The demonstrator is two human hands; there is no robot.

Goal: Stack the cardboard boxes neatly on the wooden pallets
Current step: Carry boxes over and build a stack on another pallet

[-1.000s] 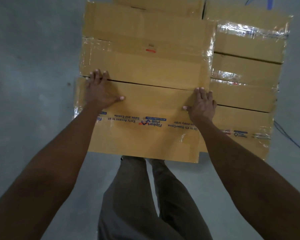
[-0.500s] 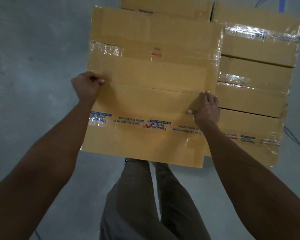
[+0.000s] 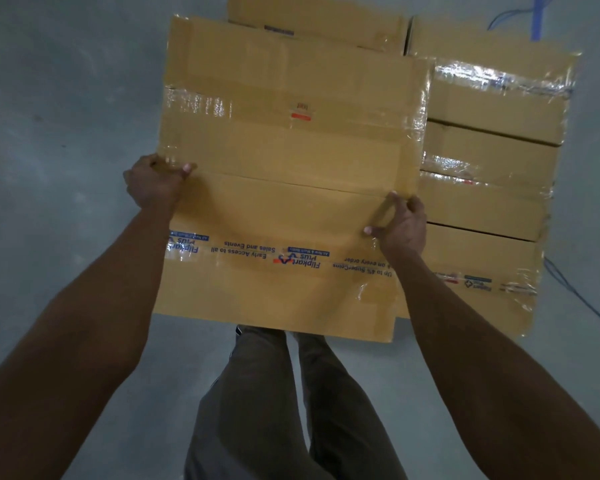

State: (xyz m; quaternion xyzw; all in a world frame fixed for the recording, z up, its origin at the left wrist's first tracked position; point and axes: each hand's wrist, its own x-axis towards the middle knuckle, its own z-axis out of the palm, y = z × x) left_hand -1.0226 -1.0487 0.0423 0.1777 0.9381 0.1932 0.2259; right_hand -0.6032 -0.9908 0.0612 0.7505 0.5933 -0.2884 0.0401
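Note:
A large brown cardboard box (image 3: 284,188), taped and printed with blue lettering, fills the middle of the view from above. My left hand (image 3: 153,183) grips its left edge with fingers curled over the top. My right hand (image 3: 400,223) holds its right edge, thumb on the lid. To the right lies a second taped box (image 3: 489,209), lower down, and a third box (image 3: 319,22) shows behind. No wooden pallet is visible; the boxes hide whatever is under them.
Grey concrete floor (image 3: 56,133) surrounds the boxes. My legs in grey trousers (image 3: 284,410) stand just in front of the big box. Blue cables (image 3: 575,292) trail on the floor at the right, and more blue cable (image 3: 534,15) at the top right.
My hands moved from lying flat on the lid to gripping the box's left and right edges. The box now appears larger and closer in the view.

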